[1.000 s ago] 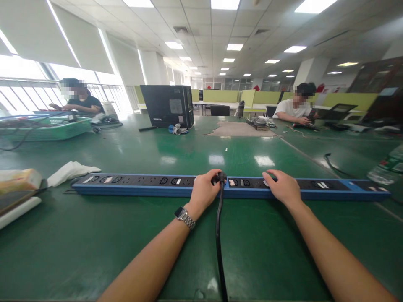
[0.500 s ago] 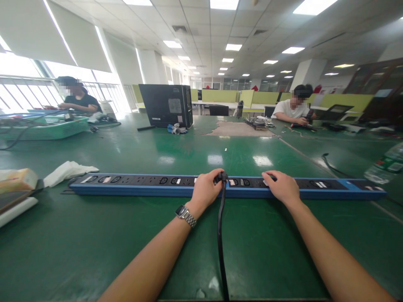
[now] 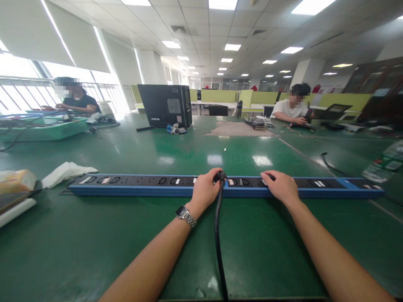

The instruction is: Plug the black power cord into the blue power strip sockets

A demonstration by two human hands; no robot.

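A long blue power strip (image 3: 151,191) with a black socket face lies across the green table (image 3: 141,151). My left hand (image 3: 206,186), with a metal-band watch on its wrist, is closed on a black plug (image 3: 222,175) at the strip's middle. From the plug a thick black cable (image 3: 218,235) runs down to the near table edge. Farther right, my right hand (image 3: 281,184) rests over the strip, thumb and forefinger pinched together; what they hold, if anything, is too small to name.
A black computer case (image 3: 165,105) stands behind, gloves (image 3: 176,129) beside it. White cloth (image 3: 67,173) and a green basket (image 3: 47,130) are left, a plastic bottle (image 3: 385,161) right. Two people sit across the table, left and right.
The view has shifted very slightly. Both hands keep their places on the strip, and the cable bows a little more to the left.
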